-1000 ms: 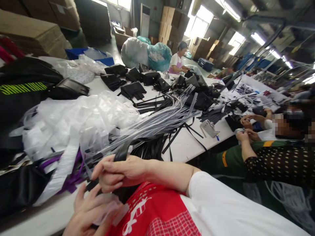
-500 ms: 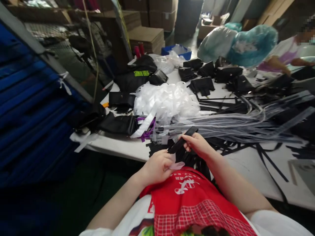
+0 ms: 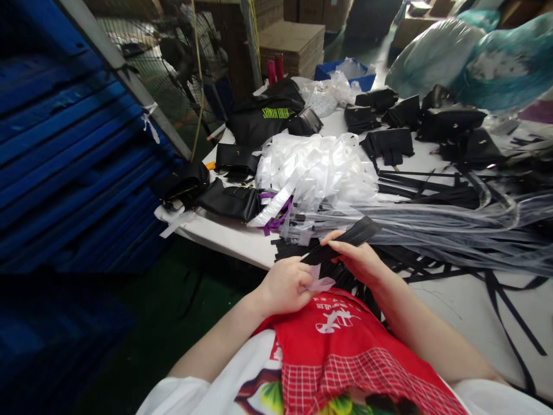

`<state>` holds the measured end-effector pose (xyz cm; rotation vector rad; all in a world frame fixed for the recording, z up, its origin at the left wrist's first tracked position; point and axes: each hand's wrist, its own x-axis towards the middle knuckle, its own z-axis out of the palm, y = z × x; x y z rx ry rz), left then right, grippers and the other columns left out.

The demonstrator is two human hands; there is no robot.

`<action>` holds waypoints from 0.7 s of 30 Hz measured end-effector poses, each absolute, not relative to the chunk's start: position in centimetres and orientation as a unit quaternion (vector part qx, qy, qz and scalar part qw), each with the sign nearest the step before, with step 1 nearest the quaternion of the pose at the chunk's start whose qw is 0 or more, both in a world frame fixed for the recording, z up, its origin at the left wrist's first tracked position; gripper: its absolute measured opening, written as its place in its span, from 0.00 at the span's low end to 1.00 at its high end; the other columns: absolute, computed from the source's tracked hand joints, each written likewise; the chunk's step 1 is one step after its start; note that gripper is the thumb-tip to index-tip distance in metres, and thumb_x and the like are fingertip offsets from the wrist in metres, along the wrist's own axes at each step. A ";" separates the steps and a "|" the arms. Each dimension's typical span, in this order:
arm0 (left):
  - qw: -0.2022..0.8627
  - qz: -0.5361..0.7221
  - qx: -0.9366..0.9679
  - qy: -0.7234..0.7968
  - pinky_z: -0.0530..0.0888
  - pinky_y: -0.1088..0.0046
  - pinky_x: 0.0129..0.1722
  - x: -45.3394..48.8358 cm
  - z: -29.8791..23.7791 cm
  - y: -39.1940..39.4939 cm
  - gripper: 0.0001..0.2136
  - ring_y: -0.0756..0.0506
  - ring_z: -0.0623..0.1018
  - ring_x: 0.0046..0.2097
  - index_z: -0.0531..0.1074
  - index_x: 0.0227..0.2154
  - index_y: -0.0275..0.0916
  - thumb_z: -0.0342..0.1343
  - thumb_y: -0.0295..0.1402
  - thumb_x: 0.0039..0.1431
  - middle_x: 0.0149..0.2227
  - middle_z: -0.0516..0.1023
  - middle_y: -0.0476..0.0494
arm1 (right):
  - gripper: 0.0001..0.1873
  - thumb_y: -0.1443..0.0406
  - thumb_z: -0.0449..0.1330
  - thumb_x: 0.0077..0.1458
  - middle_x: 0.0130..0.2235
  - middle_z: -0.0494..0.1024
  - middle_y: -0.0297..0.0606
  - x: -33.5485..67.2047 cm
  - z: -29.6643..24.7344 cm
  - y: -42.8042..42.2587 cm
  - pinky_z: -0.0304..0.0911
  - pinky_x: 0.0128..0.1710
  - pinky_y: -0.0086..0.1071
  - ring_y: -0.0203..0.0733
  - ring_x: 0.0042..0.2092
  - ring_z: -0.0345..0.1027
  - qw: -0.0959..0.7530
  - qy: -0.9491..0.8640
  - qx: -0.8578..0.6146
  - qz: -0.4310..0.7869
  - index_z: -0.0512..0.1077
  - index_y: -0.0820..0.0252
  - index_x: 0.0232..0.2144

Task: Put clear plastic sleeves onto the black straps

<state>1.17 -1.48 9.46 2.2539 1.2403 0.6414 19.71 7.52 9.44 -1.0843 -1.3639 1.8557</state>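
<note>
My left hand (image 3: 285, 285) is closed near my red apron (image 3: 345, 351), pinching the near end of a black strap (image 3: 345, 241) and a small clear plastic scrap (image 3: 318, 282). My right hand (image 3: 360, 259) grips the same strap farther along, fingers wrapped over it. The strap rises toward the upper right, over a heap of black straps (image 3: 302, 251) at the white table's (image 3: 228, 239) near edge.
A pile of clear plastic strips (image 3: 315, 167) lies behind the hands, with long clear sleeves (image 3: 453, 225) running right. Black pouches (image 3: 389, 144) and a black bag (image 3: 268, 118) sit farther back. Blue stacked panels (image 3: 64, 144) stand at left, cardboard (image 3: 294, 40) and big plastic sacks (image 3: 470, 57) beyond.
The view swung left from the co-workers toward the table's left end. Both hands came together on the black strap, and the strap now sits slightly higher and more to the right.
</note>
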 end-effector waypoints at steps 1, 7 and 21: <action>0.236 0.232 0.829 0.451 0.68 0.68 0.34 1.3 9.4 -1.5 0.13 0.48 0.72 0.29 0.67 0.15 0.39 0.57 0.28 0.53 0.24 0.74 0.47 | 0.13 0.56 0.65 0.50 0.26 0.75 0.35 19.1 9.3 7.2 0.60 0.22 0.27 0.34 0.24 0.64 0.267 -0.537 -0.414 0.685 0.78 0.60 0.31; 0.240 0.265 0.800 0.482 0.66 0.59 0.55 -0.2 9.6 -2.0 0.12 0.44 0.76 0.39 0.73 0.18 0.41 0.59 0.32 0.56 0.25 0.78 0.48 | 0.19 0.52 0.62 0.55 0.24 0.76 0.35 19.6 9.1 7.9 0.65 0.23 0.27 0.35 0.23 0.68 0.272 -0.552 -0.430 0.660 0.78 0.60 0.39; 0.239 0.218 0.795 0.513 0.41 0.48 0.66 -3.3 8.6 -2.9 0.09 0.42 0.72 0.55 0.80 0.27 0.46 0.57 0.31 0.61 0.33 0.82 0.49 | 0.11 0.58 0.61 0.59 0.42 0.81 0.39 22.9 12.1 9.3 0.72 0.43 0.34 0.43 0.43 0.76 0.312 -0.732 -0.351 0.494 0.79 0.53 0.42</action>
